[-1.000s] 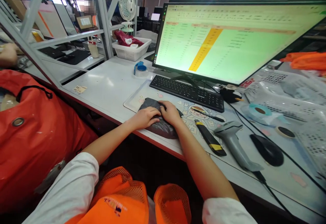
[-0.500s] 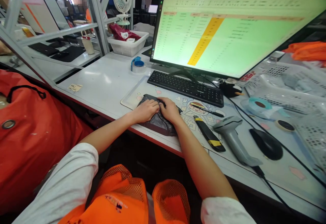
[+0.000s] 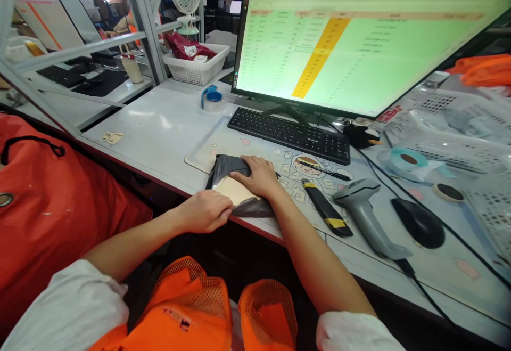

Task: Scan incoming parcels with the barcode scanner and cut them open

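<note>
A dark grey plastic mailer bag (image 3: 227, 165) lies at the front edge of the desk. Through a gap in it shows a pale cream, flat-looking item (image 3: 235, 190), whose kind I cannot make out. My left hand (image 3: 210, 211) is closed in a fist at the near left side of that gap, pinching the plastic; the pinched edge is mostly hidden by the fingers. On top of the bag rests my right hand (image 3: 260, 176), fingers stretched out and thumb apart, pressing it against the desk.
Right of the bag lie a pen (image 3: 325, 170), a black-and-yellow utility knife (image 3: 326, 210), a grey barcode scanner (image 3: 371, 215) and a mouse (image 3: 418, 223). Behind are a keyboard (image 3: 289, 133) and monitor (image 3: 351, 47). A tape roll (image 3: 213, 99) stands back left; a red sack (image 3: 59, 223) is at left.
My left hand has pulled toward me and to the left, off the bag's top. The grey plastic has opened, baring the cream item. My right hand has stayed on the bag, fingers more spread.
</note>
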`<state>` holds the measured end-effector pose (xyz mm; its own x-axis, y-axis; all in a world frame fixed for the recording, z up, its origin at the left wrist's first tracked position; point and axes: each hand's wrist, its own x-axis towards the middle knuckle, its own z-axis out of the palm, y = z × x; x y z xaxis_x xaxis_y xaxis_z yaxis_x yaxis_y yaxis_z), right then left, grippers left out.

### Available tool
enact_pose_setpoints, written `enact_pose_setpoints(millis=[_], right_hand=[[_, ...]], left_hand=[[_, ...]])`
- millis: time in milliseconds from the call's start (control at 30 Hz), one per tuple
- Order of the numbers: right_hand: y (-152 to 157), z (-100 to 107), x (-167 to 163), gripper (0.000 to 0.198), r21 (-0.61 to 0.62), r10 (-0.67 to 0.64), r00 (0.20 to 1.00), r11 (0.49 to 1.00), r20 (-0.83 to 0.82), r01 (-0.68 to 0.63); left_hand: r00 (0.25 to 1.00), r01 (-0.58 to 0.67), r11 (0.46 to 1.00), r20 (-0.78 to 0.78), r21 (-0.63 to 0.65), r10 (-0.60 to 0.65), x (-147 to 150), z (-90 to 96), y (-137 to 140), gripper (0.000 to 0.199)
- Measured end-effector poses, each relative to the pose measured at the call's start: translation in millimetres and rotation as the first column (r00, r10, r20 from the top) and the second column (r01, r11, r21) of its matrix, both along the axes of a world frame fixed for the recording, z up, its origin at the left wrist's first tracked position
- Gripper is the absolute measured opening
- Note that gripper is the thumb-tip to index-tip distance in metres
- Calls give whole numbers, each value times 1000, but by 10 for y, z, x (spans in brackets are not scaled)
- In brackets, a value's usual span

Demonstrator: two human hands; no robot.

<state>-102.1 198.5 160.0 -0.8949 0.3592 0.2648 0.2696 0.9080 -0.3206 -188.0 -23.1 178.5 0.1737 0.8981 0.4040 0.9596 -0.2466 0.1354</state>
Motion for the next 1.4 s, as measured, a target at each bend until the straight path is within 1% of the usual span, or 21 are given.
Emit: enact_pose_setpoints(millis=[67,167,233,300,333,367,433,533,567,633,733,833,900,967,1067,1167,1233,1300,1333,1367,1400], right_hand=[[-42,12,-10,67,7,-32,999,999,12,31],[-40,21,-42,59,12,-75,997,997,12,75],[-1,27,-67,52,11,-117,993,993,0,117],[35,40,-89,45,7,-129,992,992,-10,129],[39,49,-97,41,7,-116,993,993,-13,117],[27,62,-100,38,7,-98,995,995,-14,98],[-51,92,-89,33,11,-62,998,998,-25,62],[-265,130,-14,30,5,-49,997,999,-56,49],[-339,136,26,30,-1,-54,997,999,-61,54],[-458,137,116,28,-5,-79,995,997,-55,79],[-538,121,230,26,0,-157,987,988,-27,157],[-549,107,265,26,-31,-236,972,971,23,236],[-549,104,251,26,-56,-264,963,962,58,268],[-544,103,228,27,-76,-284,956,954,73,289],[-520,101,213,27,-94,-293,954,950,64,298],[-556,88,237,26,-93,-310,950,946,31,311],[-684,69,284,25,-98,-327,945,941,-14,324],[-900,44,373,23,-106,-271,959,959,-86,262],[-1020,33,442,23,-113,-220,967,972,-132,205],[-1132,25,532,23,-124,-165,971,982,-176,144],[-1221,22,646,25,-136,-118,969,987,-218,90]], left_hand=[[993,-72,997,90,16,70,144,-166,-253,26],[913,-245,968,322,-57,250,358,-642,-639,28],[778,-320,918,488,-233,395,451,-990,-852,29],[587,-374,862,632,-343,506,491,-1198,-994,27],[522,-396,855,684,-335,510,500,-1217,-1032,26],[498,-420,863,723,-281,478,509,-1177,-1048,25],[563,-461,885,747,-69,352,537,-957,-1023,20],[697,-496,830,687,255,205,599,-547,-904,12],[716,-496,815,672,299,188,618,-458,-860,10],[723,-475,836,664,275,192,649,-400,-789,7],[702,-455,875,673,168,236,691,-568,-753,7],[637,-524,841,718,135,282,738,-840,-781,13],[543,-571,817,784,82,301,766,-993,-798,16],[412,-574,819,863,-2,291,786,-1098,-791,20],[211,-499,857,942,-125,260,781,-1134,-728,31],[92,-357,913,965,-198,246,696,-1008,-631,48],[-42,-143,962,973,-233,229,598,-862,-576,63],[-187,105,968,952,-226,242,509,-714,-548,74],[-217,211,954,942,-211,257,486,-651,-548,79],[-204,292,934,941,-204,269,483,-601,-558,81],[-149,348,912,948,-216,281,504,-562,-576,81]])
